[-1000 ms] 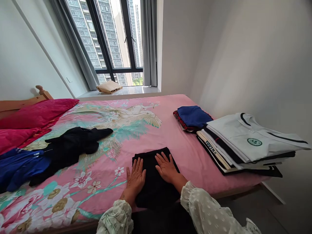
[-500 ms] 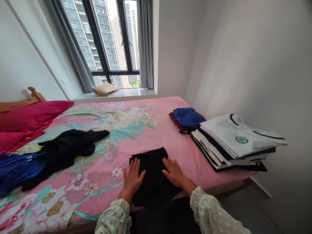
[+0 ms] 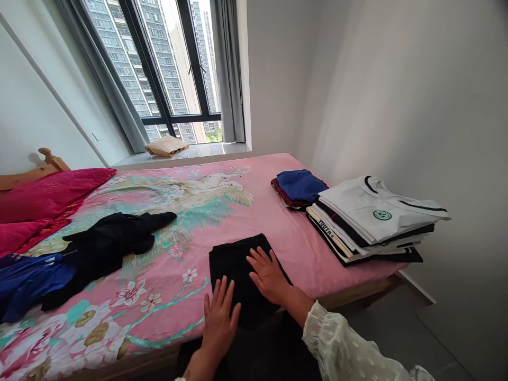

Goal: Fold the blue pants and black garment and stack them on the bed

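Note:
A folded black garment [image 3: 234,259] lies at the near edge of the bed, its exact kind not clear. My left hand [image 3: 220,312] is over its lower left part, fingers spread and holding nothing. Across its right side my right hand [image 3: 269,275] lies flat with the fingers apart. Whether either palm presses on the cloth is hard to tell. The garment's near end merges with dark cloth below my hands.
On the right of the bed [image 3: 262,201] stands a tall stack of folded shirts [image 3: 369,211]. Behind it is a smaller pile topped with blue cloth [image 3: 301,184]. Crumpled black clothing [image 3: 115,238] and blue clothing [image 3: 32,283] lie left, near red pillows [image 3: 59,193].
My left hand has slid back toward me, down the garment. My right hand has moved slightly left and inward over the cloth. The view has shifted a little.

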Demonstrator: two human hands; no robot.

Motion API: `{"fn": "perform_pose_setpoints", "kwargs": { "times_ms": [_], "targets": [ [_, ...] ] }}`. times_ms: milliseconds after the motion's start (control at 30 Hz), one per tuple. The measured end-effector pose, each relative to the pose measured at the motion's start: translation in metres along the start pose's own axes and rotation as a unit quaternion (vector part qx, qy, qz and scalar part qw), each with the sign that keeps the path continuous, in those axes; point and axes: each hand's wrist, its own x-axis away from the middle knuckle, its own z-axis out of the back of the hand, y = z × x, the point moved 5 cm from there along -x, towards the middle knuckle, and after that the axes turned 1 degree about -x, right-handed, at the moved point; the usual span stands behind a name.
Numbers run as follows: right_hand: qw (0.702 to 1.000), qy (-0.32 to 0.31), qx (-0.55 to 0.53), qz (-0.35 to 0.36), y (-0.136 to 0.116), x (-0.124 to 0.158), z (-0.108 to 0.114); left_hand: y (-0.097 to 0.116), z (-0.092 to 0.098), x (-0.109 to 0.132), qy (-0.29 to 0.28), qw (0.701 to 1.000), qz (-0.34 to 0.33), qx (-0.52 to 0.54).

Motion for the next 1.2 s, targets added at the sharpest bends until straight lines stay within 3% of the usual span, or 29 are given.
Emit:
{"fn": "perform_pose_setpoints", "kwargs": {
  "times_ms": [133,200,300,400,467,600,667,800,1033,1200],
  "targets": [
    [0.996,-0.087,-0.01,-0.008,0.006,-0.002,-0.029,0.008,-0.014,0.049,-0.041,0.997,-0.06,-0.032],
    [0.996,-0.074,-0.054,-0.02,0.019,-0.001,-0.037,0.006,-0.014,0.06,-0.038,0.997,-0.063,-0.028],
    [0.987,0.071,-0.112,-0.094,0.045,0.007,-0.032,0.002,-0.006,0.064,-0.015,0.999,-0.05,0.014],
    [0.949,0.194,-0.117,-0.22,0.073,0.029,-0.02,-0.005,0.003,0.06,0.019,0.996,-0.002,0.09],
    [0.94,0.176,-0.11,-0.273,0.084,0.04,-0.016,-0.012,0.006,0.057,0.039,0.988,0.044,0.145],
    [0.934,0.036,-0.108,-0.337,0.094,0.044,-0.012,-0.023,0.002,0.051,0.057,0.973,0.103,0.199],
    [0.928,-0.007,-0.117,-0.353,0.098,0.038,-0.01,-0.024,0.002,0.046,0.067,0.973,0.11,0.192],
    [0.921,-0.033,-0.126,-0.366,0.106,0.025,-0.01,-0.01,0.009,0.029,0.081,0.983,0.078,0.143],
    [0.921,-0.047,-0.163,-0.35,0.107,0.023,-0.015,0.051,-0.001,-0.039,-0.034,0.997,-0.032,0.066],
    [0.919,-0.036,-0.205,-0.335,0.103,0.029,-0.013,0.063,-0.023,-0.074,-0.055,0.998,0.01,0.03]
  ]
}}
